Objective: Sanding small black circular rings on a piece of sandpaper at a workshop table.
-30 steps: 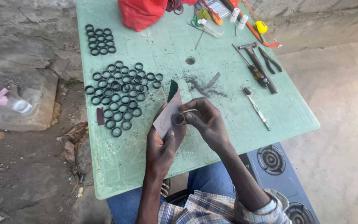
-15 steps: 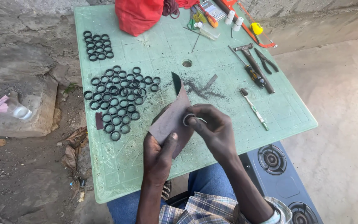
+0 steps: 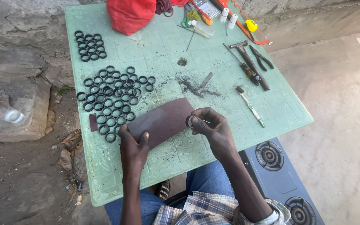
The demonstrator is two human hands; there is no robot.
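A brown sheet of sandpaper [image 3: 161, 121] lies flat near the front of the green plastic table [image 3: 155, 50]. My left hand [image 3: 132, 146] presses down on its near left corner. My right hand [image 3: 211, 127] pinches a small black ring [image 3: 189, 121] at the sheet's right edge, the ring touching the sandpaper. A large cluster of several black rings [image 3: 114, 100] lies just beyond my left hand. A smaller, neater group of black rings [image 3: 90, 45] sits at the table's far left.
Dark filings [image 3: 192, 86] and a thin metal strip lie mid-table. A toothbrush [image 3: 250, 106], hammer [image 3: 249, 63], screwdriver and pliers [image 3: 261, 58] lie right. A red cloth bag [image 3: 131, 15] and small bottles stand at the back. A blue gas stove [image 3: 280, 179] sits under the right edge.
The sandpaper, held up and curled in my left hand before, now lies flat on the table. My right hand has moved the ring from the sheet's face to its right edge.
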